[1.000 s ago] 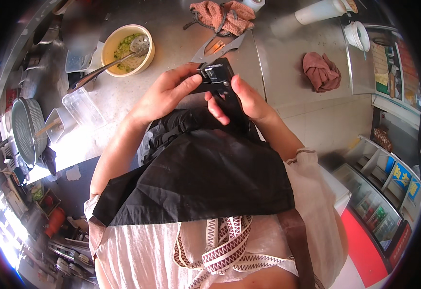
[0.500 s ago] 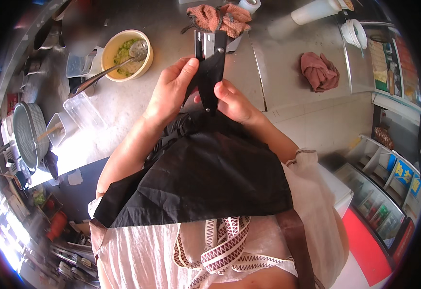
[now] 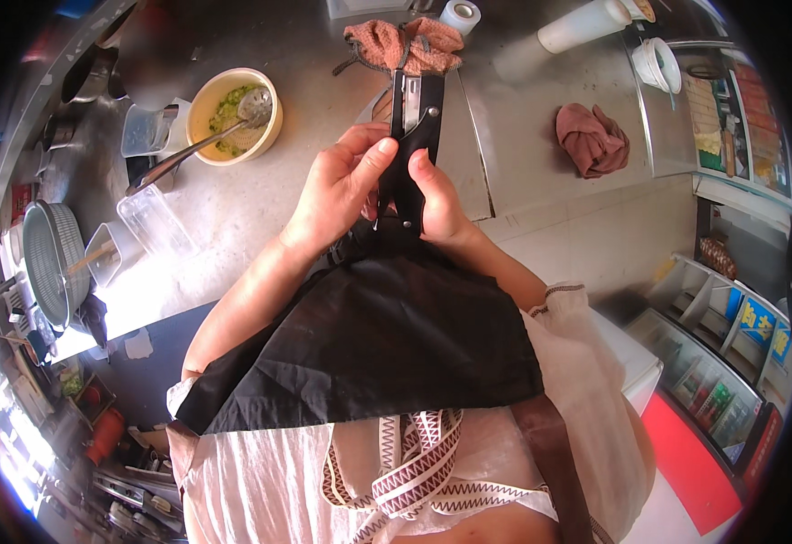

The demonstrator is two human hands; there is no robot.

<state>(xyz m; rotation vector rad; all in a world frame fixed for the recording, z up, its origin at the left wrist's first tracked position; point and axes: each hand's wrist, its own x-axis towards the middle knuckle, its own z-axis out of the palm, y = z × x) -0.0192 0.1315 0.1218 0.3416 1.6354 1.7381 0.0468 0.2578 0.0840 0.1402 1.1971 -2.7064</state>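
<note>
Both my hands are closed on a long black piece (image 3: 407, 172) that stretches away from me. It has silver studs and a shiny metal plate near its far end; its exact kind is unclear. My left hand (image 3: 337, 186) pinches its left side, thumb on top. My right hand (image 3: 441, 204) grips the right edge with the thumb up; its other fingers are hidden. A crumpled orange-pink cloth (image 3: 428, 45) with a dark cord lies at the far end of the piece. Below my hands a black apron (image 3: 387, 344) spreads over my front.
On the metal counter (image 3: 305, 100) at left, a cream bowl (image 3: 195, 122) holds chopped greens and a ladle (image 3: 178, 159). Clear plastic containers (image 3: 151, 222) and a grey basket (image 3: 47, 258) stand nearer. A brown-pink cloth (image 3: 593, 140) lies at right, and a white roll (image 3: 460, 15) stands farther back.
My hands and the black piece have shifted a little to the right and toward me. The left fingers have curled closer around the piece. The view has shifted slightly.
</note>
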